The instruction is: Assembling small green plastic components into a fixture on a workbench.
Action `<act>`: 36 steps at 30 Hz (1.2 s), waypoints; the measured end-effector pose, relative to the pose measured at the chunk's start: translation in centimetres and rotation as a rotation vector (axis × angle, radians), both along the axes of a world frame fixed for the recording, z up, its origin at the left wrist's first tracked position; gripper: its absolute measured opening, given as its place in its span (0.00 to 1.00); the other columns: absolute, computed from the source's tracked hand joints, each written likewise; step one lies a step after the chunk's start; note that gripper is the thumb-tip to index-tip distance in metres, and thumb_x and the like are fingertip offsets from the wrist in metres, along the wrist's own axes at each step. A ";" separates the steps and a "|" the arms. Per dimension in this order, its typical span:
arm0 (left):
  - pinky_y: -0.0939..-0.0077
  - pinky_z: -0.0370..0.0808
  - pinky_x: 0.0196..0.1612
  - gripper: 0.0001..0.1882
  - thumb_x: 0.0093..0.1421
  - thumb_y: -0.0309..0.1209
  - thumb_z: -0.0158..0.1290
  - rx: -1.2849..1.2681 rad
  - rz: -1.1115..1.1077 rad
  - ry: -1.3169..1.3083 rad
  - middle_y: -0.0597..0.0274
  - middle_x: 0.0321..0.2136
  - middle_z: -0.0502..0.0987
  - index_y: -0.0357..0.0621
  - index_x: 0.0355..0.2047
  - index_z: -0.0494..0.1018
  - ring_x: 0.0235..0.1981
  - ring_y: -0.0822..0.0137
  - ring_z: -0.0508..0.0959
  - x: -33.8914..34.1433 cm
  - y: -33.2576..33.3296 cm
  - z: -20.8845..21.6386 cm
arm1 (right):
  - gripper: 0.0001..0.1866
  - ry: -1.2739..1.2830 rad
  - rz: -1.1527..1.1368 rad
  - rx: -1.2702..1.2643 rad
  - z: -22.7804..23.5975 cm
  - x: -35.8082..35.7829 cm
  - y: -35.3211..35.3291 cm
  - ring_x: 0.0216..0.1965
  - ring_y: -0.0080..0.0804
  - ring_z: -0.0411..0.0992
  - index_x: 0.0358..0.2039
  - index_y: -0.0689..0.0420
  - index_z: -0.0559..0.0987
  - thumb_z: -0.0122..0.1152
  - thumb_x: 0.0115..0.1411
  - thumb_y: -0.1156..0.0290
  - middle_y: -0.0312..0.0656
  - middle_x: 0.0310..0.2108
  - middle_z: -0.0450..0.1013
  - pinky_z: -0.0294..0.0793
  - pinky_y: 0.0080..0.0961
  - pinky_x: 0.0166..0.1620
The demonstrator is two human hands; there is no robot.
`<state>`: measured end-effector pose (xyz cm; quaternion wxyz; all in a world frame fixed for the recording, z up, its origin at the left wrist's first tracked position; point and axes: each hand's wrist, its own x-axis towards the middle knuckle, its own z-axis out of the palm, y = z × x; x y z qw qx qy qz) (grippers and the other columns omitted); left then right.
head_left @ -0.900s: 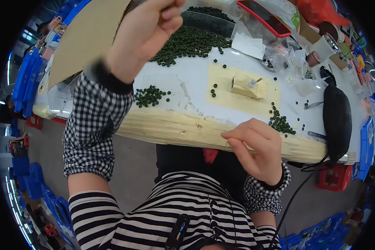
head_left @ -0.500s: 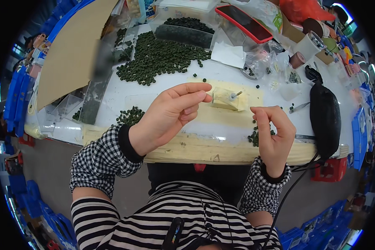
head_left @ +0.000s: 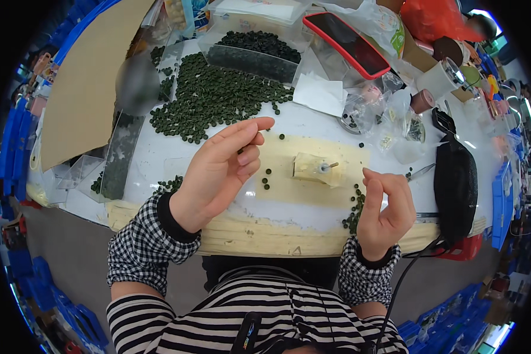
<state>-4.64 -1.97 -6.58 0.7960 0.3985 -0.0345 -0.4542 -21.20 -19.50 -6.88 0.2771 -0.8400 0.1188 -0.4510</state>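
Note:
My left hand (head_left: 223,168) is raised over the table left of the block, thumb and index finger pressed together, other fingers curled. A dark green speck shows among its fingers; whether it is held cannot be made out. To the right of the block, my right hand (head_left: 387,207) pinches thumb against index finger; anything between the tips is too small to see. Between the hands, a yellowish wrapped block (head_left: 305,169) sits on a pale yellow sheet (head_left: 351,154), with a thin metal pin (head_left: 333,166) sticking out of it. Several small round dark green pieces (head_left: 268,179) lie beside the block.
A large heap of green pieces (head_left: 209,97) spreads at back left, before a clear bin (head_left: 251,62) of them. Cardboard (head_left: 79,88) stands at left. A red-cased phone (head_left: 348,44), white paper (head_left: 320,94), tweezers (head_left: 423,171) and a black pouch (head_left: 456,183) lie right.
The whole view has shifted slightly. My left hand has drawn back leftward from the block, uncovering several green pieces. My right hand remains pinched near the block's right side.

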 end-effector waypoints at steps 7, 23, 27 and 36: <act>0.87 0.60 0.27 0.13 0.64 0.30 0.45 0.041 -0.008 0.015 0.65 0.34 0.69 0.34 0.45 0.68 0.24 0.81 0.61 0.6 0.0 0.2 | 0.04 -0.065 -0.014 -0.046 -0.6 0.0 -0.7 0.22 0.30 0.68 0.28 0.65 0.80 0.58 0.51 0.82 0.41 0.22 0.72 0.64 0.20 0.24; 0.89 0.59 0.23 0.11 0.64 0.27 0.47 -0.035 -0.178 0.149 0.64 0.33 0.71 0.37 0.45 0.67 0.20 0.83 0.59 -1.2 -0.4 -1.1 | 0.05 -0.151 -0.107 -0.202 -1.9 0.9 -1.6 0.22 0.32 0.70 0.27 0.62 0.80 0.62 0.48 0.83 0.40 0.22 0.72 0.67 0.22 0.25; 0.89 0.58 0.23 0.09 0.65 0.29 0.47 -0.042 -0.240 0.117 0.65 0.32 0.72 0.38 0.44 0.68 0.19 0.84 0.58 -1.3 -0.6 -1.8 | 0.06 -0.118 -0.047 -0.162 -1.7 0.9 -1.7 0.23 0.32 0.70 0.27 0.61 0.80 0.62 0.47 0.83 0.40 0.23 0.72 0.68 0.24 0.27; 0.90 0.59 0.23 0.11 0.65 0.29 0.47 -0.040 -0.224 0.084 0.64 0.32 0.71 0.37 0.45 0.68 0.19 0.84 0.59 -0.7 -0.5 -1.9 | 0.07 -0.044 0.038 -0.103 -1.4 1.4 -1.3 0.26 0.33 0.70 0.29 0.60 0.80 0.65 0.46 0.81 0.40 0.23 0.72 0.67 0.25 0.29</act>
